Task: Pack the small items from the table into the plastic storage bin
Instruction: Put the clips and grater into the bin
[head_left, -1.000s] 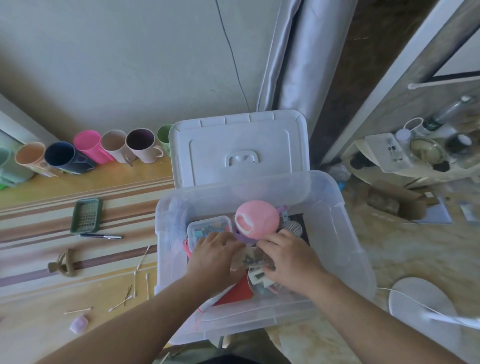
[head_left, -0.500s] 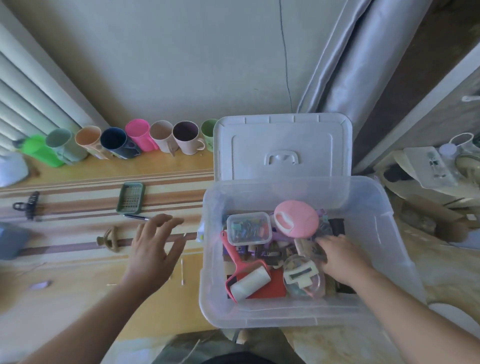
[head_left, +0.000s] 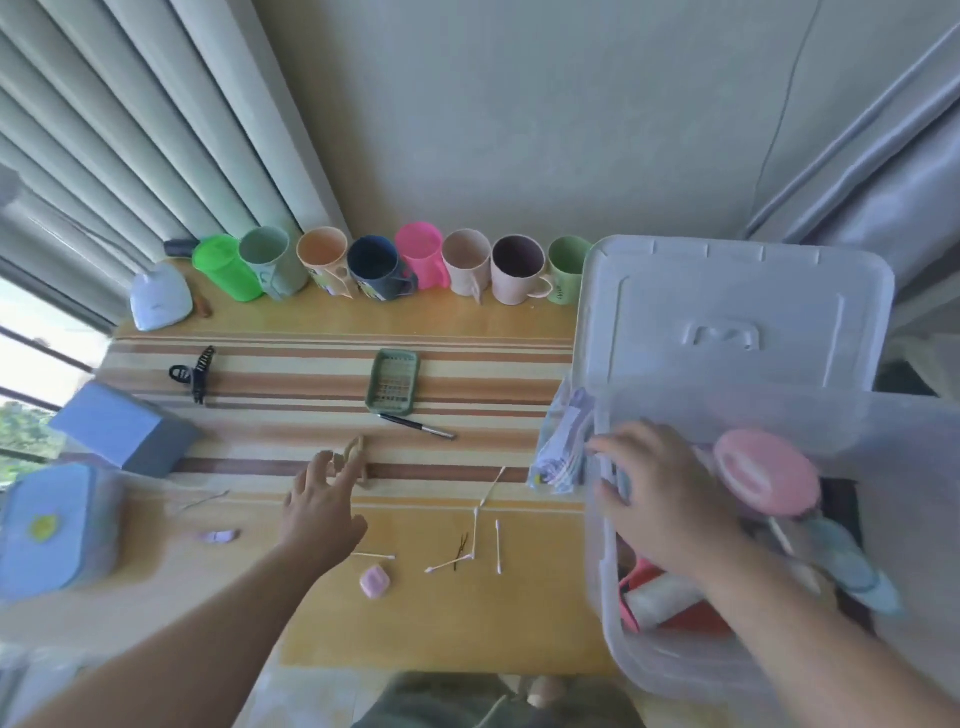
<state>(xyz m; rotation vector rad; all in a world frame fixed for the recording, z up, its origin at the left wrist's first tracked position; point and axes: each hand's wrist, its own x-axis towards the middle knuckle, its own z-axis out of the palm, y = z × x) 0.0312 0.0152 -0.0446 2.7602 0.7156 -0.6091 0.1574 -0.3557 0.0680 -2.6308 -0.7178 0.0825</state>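
Midway through packing, open left hand (head_left: 322, 512) nears a tan hair claw (head_left: 356, 460); open right hand (head_left: 660, 499) rests in the part-filled clear plastic bin (head_left: 675, 670); cotton swabs (head_left: 485, 540) remain.

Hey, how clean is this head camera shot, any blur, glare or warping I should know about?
Head view: motion blur smears the right hand, the storage bin and the blue boxes at left; the window at far left is blown out; wide-angle warping bends the curtains; the mugs look fairly sharp.
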